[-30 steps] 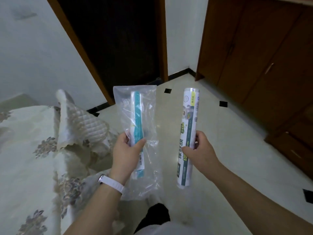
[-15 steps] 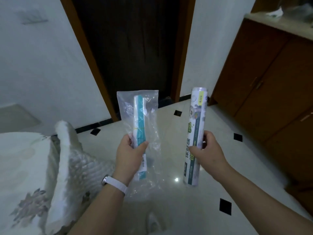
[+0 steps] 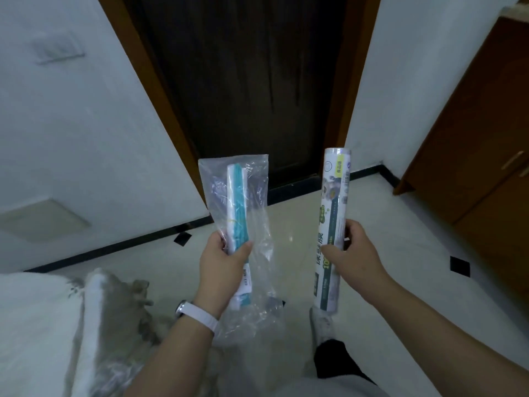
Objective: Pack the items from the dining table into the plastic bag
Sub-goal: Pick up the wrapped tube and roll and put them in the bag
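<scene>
Your left hand (image 3: 220,265) grips the plastic bag (image 3: 257,224), its fingers (image 3: 217,239) curled round the teal pack (image 3: 239,213) that already sits inside. The pack stands upright, rising well above those fingers and running on below them, and loose film hangs down past your wrist. Your right hand (image 3: 352,256) is clamped on the middle of the cling-film roll (image 3: 332,207), also upright, with about as much roll above its fingers (image 3: 350,227) as below. The roll is outside the bag, off to the right of your left fingers, with bare floor (image 3: 400,239) showing between the 2.

Over the last 1 second neither grip has altered. Only your head has lifted: the cloth-covered worktop (image 3: 34,325) has sunk to the lower left, below your left fingers, and the dark door (image 3: 243,81) now fills the top.

So 1 item is packed and 1 waits in hand. The roll probably goes in next. The bag's top edge lies above your left fingers, and I cannot tell whether it is open. Since that hand pins the film against the pack, you may need to loosen it first.
</scene>
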The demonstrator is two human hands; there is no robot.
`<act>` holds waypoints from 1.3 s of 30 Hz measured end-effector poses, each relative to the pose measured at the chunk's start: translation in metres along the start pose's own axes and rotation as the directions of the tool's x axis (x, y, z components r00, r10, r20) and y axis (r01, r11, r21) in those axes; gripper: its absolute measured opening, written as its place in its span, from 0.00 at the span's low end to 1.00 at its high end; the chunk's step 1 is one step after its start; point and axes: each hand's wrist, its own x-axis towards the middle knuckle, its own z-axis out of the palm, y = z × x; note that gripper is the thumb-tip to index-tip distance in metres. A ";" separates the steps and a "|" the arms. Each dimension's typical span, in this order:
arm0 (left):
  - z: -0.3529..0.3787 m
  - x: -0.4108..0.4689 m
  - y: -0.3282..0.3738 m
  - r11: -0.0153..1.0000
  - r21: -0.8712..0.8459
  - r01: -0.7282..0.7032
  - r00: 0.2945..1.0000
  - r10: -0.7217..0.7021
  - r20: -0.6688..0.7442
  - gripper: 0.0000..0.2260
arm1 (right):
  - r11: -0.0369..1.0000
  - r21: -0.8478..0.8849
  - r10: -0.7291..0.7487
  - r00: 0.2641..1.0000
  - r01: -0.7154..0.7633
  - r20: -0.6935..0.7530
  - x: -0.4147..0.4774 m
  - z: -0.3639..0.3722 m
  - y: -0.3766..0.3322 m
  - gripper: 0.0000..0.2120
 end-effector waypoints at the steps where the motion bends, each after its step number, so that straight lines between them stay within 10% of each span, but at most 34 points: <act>1: 0.007 0.015 0.007 1.000 0.009 0.009 1.000 -0.009 -0.018 0.10 | 1.000 0.011 -0.005 1.000 0.005 0.017 0.022 -0.001 -0.002 0.22; 16: 0.048 0.172 0.100 1.000 0.018 -0.008 0.969 0.013 -0.247 0.12 | 0.994 -0.008 -0.097 0.939 0.106 0.329 0.261 0.018 -0.081 0.25; 39: -0.215 0.407 -0.013 0.938 -0.347 -0.004 0.828 -0.191 -0.527 0.09 | 0.910 -0.189 -0.189 0.775 0.369 0.603 0.361 0.378 -0.247 0.27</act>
